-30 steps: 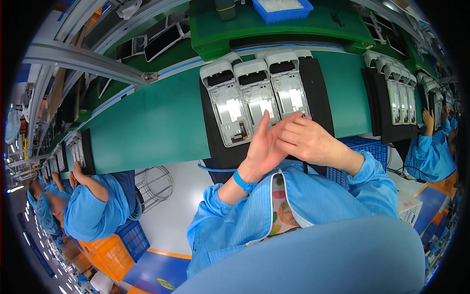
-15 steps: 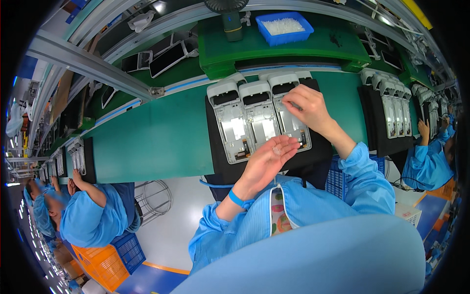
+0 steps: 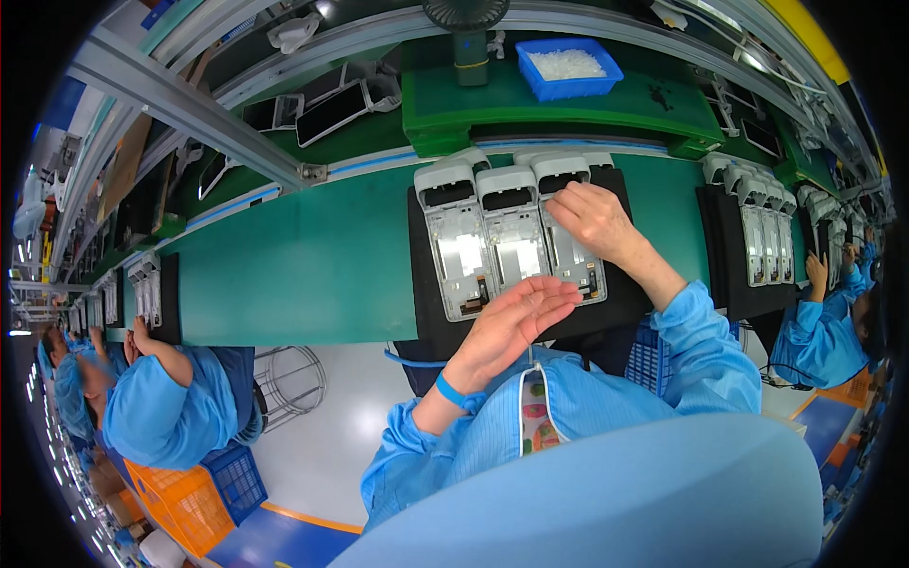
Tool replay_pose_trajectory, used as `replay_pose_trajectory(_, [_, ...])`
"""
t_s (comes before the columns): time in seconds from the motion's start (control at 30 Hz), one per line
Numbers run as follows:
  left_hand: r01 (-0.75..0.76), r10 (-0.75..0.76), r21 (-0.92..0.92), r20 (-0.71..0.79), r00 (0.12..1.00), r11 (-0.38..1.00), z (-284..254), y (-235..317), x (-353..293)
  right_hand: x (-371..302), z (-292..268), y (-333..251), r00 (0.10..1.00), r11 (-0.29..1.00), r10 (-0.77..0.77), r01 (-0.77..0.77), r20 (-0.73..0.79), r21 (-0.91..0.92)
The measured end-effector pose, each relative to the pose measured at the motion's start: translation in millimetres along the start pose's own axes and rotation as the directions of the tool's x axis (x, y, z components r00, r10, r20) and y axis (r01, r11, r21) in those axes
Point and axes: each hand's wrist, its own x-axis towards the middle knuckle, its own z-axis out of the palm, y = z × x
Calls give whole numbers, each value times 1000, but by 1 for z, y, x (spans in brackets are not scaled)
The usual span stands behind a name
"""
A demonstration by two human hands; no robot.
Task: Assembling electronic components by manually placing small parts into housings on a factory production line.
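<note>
Three pale grey device housings lie side by side on a black mat (image 3: 431,317): a left housing (image 3: 461,248), a middle housing (image 3: 518,248) and a right housing (image 3: 574,251). Over the upper part of the right one, my right hand (image 3: 597,220) is closed in a pinch; its fingers hide whatever is between them. My left hand (image 3: 516,327) is cupped over the housings' near ends, fingers together. Small clear pieces showed in its palm half a second ago; the curled fingers now hide them.
A blue tray (image 3: 573,87) of small whitish pieces and a fan (image 3: 469,52) stand on the raised green shelf (image 3: 559,115). More housings (image 3: 762,222) lie on a mat to the right. Co-workers in blue sit on both sides along the green bench (image 3: 294,275).
My left hand has tilted and its fingers have curled, covering the palm. My right hand stays pinched over the right housing. The whole view has shifted slightly.
</note>
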Motion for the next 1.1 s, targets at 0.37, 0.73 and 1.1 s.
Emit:
replay_pose_trajectory(0.37, [-70, 86, -341, 32, 996, 937, 10, 11, 2, 2, -19, -8, 980, 987, 106, -125, 170, 104])
replay_pose_trajectory(0.73, [-46, 52, -318, 10, 999, 947, 2, 6, 4, 9, -51, -90, 984, 775, 167, -167, 57, 610])
replay_pose_trajectory(1.1, [-65, 66, -254, -6, 998, 965, 4, 3, 6, 13, -51, -94, 988, 886, 21, -89, 152, 456])
